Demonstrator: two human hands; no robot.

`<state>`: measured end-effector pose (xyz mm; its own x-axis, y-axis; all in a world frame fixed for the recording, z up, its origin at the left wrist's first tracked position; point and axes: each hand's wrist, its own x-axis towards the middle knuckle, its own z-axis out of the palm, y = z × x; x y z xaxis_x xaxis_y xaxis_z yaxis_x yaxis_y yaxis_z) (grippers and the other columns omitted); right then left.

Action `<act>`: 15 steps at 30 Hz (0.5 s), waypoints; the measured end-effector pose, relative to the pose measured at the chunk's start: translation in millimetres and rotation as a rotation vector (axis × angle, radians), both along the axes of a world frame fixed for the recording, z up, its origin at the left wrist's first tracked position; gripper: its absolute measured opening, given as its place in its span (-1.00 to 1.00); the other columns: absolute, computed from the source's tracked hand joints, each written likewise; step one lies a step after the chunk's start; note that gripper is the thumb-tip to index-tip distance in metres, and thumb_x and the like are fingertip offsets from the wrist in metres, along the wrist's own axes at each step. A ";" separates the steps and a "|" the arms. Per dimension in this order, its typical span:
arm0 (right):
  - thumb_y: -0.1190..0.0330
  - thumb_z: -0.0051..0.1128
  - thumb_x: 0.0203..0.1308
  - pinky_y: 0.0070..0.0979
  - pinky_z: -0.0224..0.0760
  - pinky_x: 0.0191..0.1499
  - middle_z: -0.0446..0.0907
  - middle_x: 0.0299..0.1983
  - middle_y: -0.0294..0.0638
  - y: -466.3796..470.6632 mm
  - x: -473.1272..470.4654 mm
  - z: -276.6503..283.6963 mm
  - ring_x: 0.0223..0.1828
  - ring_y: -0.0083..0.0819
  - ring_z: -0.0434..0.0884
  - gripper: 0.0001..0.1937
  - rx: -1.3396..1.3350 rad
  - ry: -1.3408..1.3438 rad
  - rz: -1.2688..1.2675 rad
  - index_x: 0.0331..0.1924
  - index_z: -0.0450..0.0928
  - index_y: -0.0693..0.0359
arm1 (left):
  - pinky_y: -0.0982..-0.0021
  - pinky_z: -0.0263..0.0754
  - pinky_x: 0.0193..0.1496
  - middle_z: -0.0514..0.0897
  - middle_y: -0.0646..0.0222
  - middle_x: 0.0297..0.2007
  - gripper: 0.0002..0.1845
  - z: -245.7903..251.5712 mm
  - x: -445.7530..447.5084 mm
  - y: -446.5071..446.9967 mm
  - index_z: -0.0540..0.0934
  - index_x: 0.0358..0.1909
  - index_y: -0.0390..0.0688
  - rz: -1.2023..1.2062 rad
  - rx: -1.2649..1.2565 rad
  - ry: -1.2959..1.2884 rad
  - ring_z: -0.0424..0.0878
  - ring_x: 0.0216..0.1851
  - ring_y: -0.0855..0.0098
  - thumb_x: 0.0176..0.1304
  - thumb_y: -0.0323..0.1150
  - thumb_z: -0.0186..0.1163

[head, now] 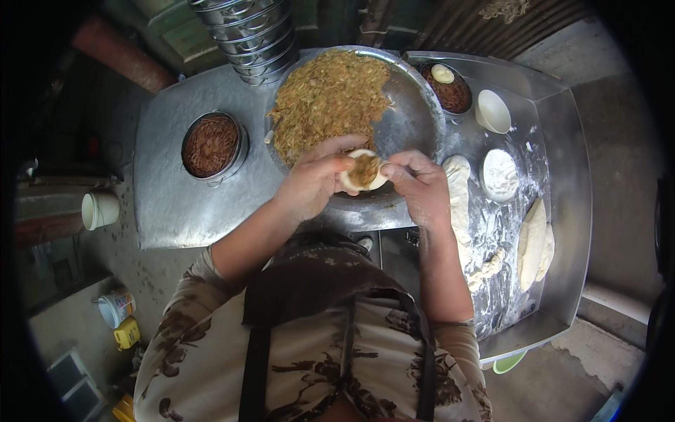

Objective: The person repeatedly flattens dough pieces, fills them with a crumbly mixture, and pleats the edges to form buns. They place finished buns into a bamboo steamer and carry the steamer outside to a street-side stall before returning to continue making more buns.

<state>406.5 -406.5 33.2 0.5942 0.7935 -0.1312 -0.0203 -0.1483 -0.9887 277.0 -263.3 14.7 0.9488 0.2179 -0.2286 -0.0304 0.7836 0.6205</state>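
A round dough wrapper (345, 182) with a mound of chopped filling (365, 171) on it rests in my left hand (316, 176), thumb over its near edge. My right hand (416, 182) pinches the wrapper's right rim between thumb and fingers. Both hands are above the front part of a wide round metal tray (414, 116). On that tray a large spread of greenish-brown filling (332, 97) covers the left and middle. One finished-looking bun (442, 74) sits in a steamer with brown shredded lining (451, 95) at the back right.
Another lined steamer (212, 146) stands on the metal table's left side, and stacked steamers (253, 37) rise behind. To the right, the floured worktop holds a white bowl (493, 112), a bowl of flour (500, 175), a long dough roll (456, 195), dough pieces (531, 245) and a thin dough strip (488, 269).
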 end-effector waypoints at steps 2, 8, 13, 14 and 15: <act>0.55 0.21 0.11 -0.76 0.16 -0.51 0.50 -0.47 -0.41 -0.5 -5.8 -0.6 -0.55 -0.71 0.34 -0.79 0.070 0.167 -0.151 -0.13 0.57 0.29 | 0.37 0.39 0.15 0.49 0.23 0.08 -0.48 -2.3 1.1 -17.0 0.22 0.31 -0.29 0.082 0.039 -0.139 0.50 0.04 0.37 0.30 -0.54 0.01; 0.56 0.24 0.07 -0.78 0.16 -0.53 0.50 -0.51 -0.38 0.6 -9.5 1.9 -0.57 -0.72 0.37 -0.85 0.095 -0.016 -0.020 -0.24 0.59 0.32 | 0.41 0.42 0.12 0.51 0.26 0.05 -0.49 -12.4 3.8 -27.2 0.23 0.30 -0.29 0.113 0.235 0.002 0.50 0.03 0.42 0.32 -0.53 0.01; 0.55 0.27 0.06 -0.74 0.20 -0.55 0.50 -0.52 -0.37 -3.1 -2.4 3.0 -0.60 -0.70 0.37 -0.92 0.136 0.100 -0.015 -0.36 0.58 0.31 | 0.40 0.44 0.10 0.53 0.21 0.02 -0.55 -3.9 4.9 -14.8 0.31 0.23 -0.28 0.081 0.795 -0.127 0.52 0.00 0.41 0.30 -0.48 0.05; 0.54 0.27 0.06 -0.74 0.21 -0.56 0.50 -0.52 -0.37 -3.7 -2.5 2.4 -0.62 -0.69 0.37 -0.91 0.095 0.104 0.000 -0.34 0.57 0.31 | 0.40 0.44 0.09 0.52 0.21 0.01 -0.56 -2.1 6.4 -15.4 0.32 0.21 -0.27 0.085 0.526 -0.075 0.53 -0.02 0.41 0.30 -0.45 0.06; 0.54 0.27 0.06 -0.73 0.22 -0.56 0.50 -0.52 -0.37 -4.5 -3.0 1.8 -0.63 -0.69 0.37 -0.89 0.016 0.108 -0.014 -0.32 0.57 0.30 | 0.40 0.45 0.08 0.52 0.21 -0.01 -0.57 -1.4 8.3 -17.0 0.33 0.19 -0.27 0.075 0.266 -0.109 0.53 -0.03 0.42 0.31 -0.42 0.08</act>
